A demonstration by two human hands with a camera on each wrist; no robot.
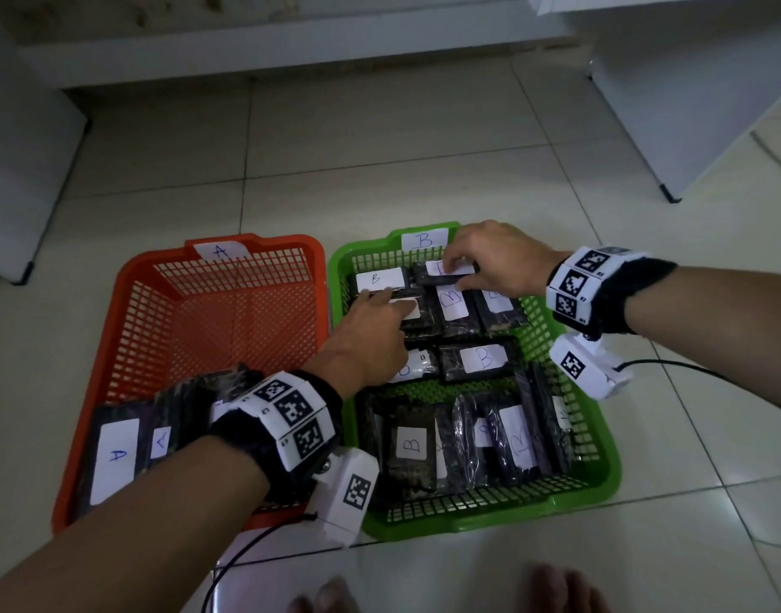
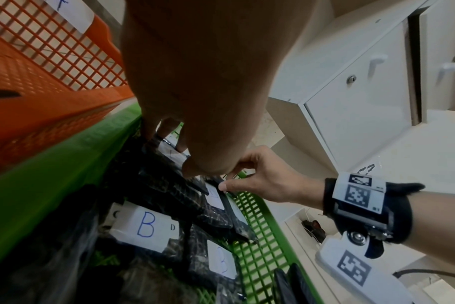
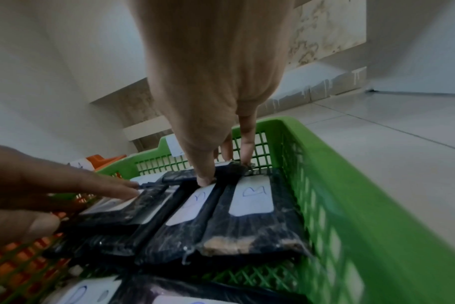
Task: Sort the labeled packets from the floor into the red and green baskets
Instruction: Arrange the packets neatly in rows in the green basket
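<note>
A red basket (image 1: 282,238) tagged A and a green basket (image 1: 612,462) tagged B stand side by side on the tiled floor. Several black packets with white B labels (image 1: 483,358) lie in the green one. Packets labelled A (image 1: 114,453) lie at the red basket's near end. My right hand (image 1: 457,276) pinches a B packet (image 1: 428,280) at the green basket's far end, thumb on its near edge (image 3: 205,181). My left hand (image 1: 393,305) reaches into the green basket from the left. Its fingers (image 3: 117,189) lie straight on another packet (image 3: 148,197) beside it.
White cabinets (image 1: 689,104) stand to the right and a low wall ledge (image 1: 291,42) runs behind the baskets. Wrist-camera cables (image 1: 689,369) trail over the floor. My bare feet (image 1: 556,586) are at the near edge.
</note>
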